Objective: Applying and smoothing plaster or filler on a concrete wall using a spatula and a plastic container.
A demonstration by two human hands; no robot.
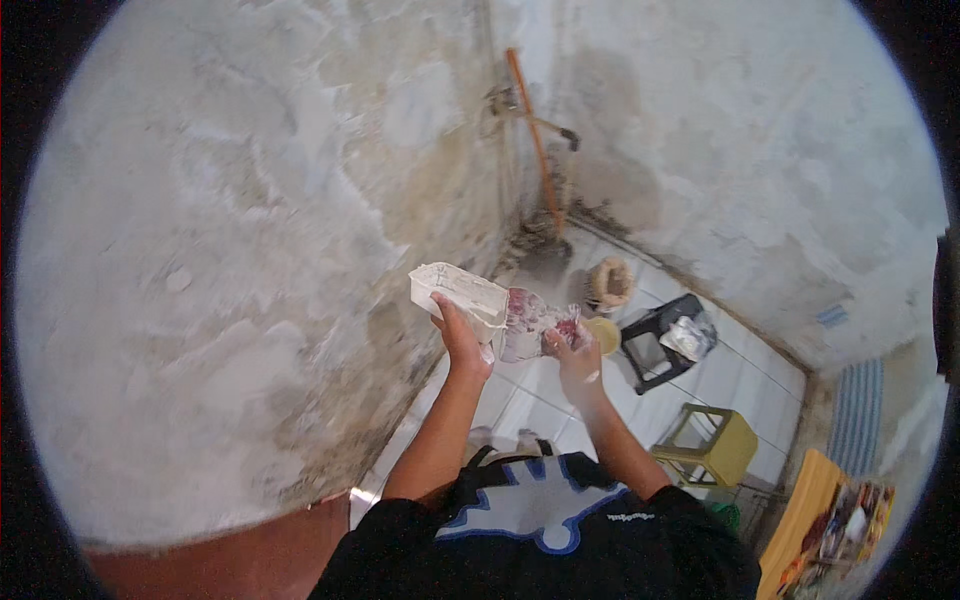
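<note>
My left hand is closed round a white, open rectangular tub, thumb along its near side. The tub is coated with a pale, plaster-like material and is held in front of the stained wall. At its right end, a reddish, white-smeared piece that looks like plastic meets the rim. My right hand grips the right end of that piece, and white residue marks both hands. Whether the piece reaches inside the tub I cannot tell. Just beyond my right hand shows a pale yellow round thing, partly hidden.
Patchy grey walls meet at a corner with an orange pipe. On the tiled floor stand a black stool with a silvery bundle, an olive stool and a beige round object. An orange-edged shelf holds assorted items.
</note>
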